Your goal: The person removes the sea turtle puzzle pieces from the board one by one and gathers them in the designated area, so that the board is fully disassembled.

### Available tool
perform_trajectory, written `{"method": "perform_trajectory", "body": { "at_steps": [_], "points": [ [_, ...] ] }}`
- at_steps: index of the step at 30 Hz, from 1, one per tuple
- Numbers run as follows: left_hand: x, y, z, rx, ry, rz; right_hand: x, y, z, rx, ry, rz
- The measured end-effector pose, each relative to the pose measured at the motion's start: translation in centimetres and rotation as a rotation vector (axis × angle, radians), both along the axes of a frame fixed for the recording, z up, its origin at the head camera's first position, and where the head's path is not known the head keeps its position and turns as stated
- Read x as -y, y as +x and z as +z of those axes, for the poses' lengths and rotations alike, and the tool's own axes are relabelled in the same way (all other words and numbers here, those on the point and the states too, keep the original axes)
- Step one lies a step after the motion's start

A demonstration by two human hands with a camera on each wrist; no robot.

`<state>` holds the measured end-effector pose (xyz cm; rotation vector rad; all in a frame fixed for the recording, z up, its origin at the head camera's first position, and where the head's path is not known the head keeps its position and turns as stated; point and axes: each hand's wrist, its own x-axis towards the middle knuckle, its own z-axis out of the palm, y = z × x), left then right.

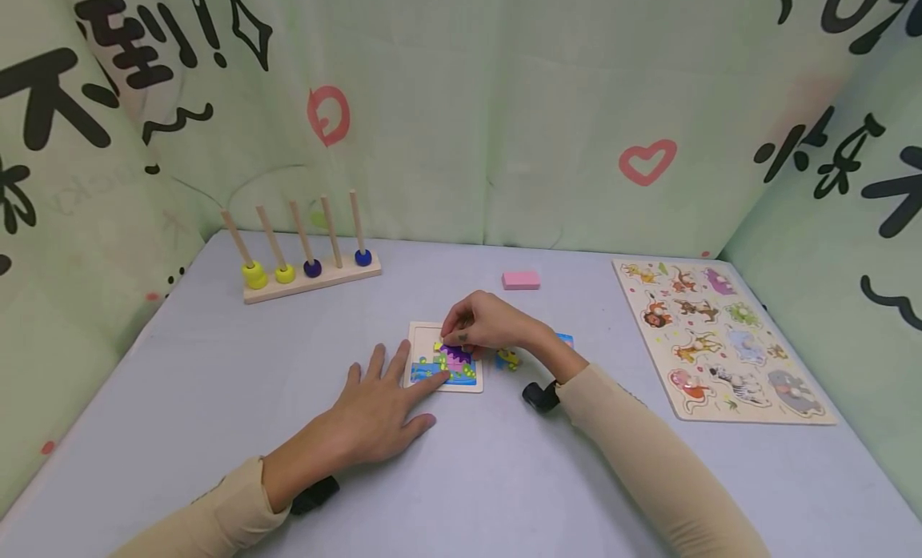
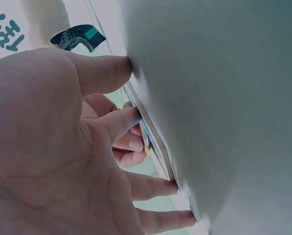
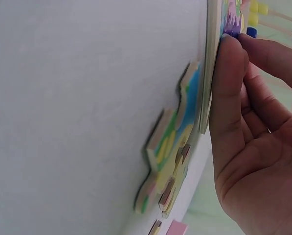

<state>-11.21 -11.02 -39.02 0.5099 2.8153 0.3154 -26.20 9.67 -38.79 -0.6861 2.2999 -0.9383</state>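
Note:
A small jigsaw puzzle in a pale wooden tray lies mid-table, partly filled with blue, green, pink and purple pieces. My left hand is spread at its left and near side, the index fingertip touching it. In the left wrist view, the fingers of that hand reach the tray's edge. My right hand is over the tray's upper right, its thumb and index finger pinching a purple puzzle piece. The hand partly hides this piece. Loose puzzle pieces lie right of the tray, under the right wrist.
At the back left stands a wooden peg stand with yellow and blue beads. A pink block lies behind the right hand. On the right is a large animal puzzle board. Curtains with writing enclose the table.

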Motion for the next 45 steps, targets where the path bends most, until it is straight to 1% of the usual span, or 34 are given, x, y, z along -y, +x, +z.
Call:
{"method": "perform_trajectory", "body": {
  "at_steps": [4,11,18,24,31,45],
  "points": [
    [-0.04,-0.02,0.02,-0.002,-0.002,-0.001,-0.01,-0.06,-0.02,-0.001,-0.005,-0.007],
    [-0.04,-0.06,0.04,-0.006,-0.003,-0.002,0.06,-0.09,0.2,-0.037,-0.006,0.01],
    [-0.05,-0.05,0.0,0.002,0.002,0.002,0.23,-0.01,0.17,-0.005,-0.005,-0.013],
    [-0.04,-0.06,0.0,0.0,0.001,0.001,0.26,0.01,0.01,0.0,-0.008,-0.025],
    [-0.05,-0.03,0.01,-0.009,-0.004,-0.002,0.35,-0.05,0.09,0.015,-0.006,-0.019],
    [-0.09,-0.15,-0.16,-0.006,-0.004,-0.001,0.42,-0.15,0.13,0.015,-0.002,-0.005]
  ]
}}
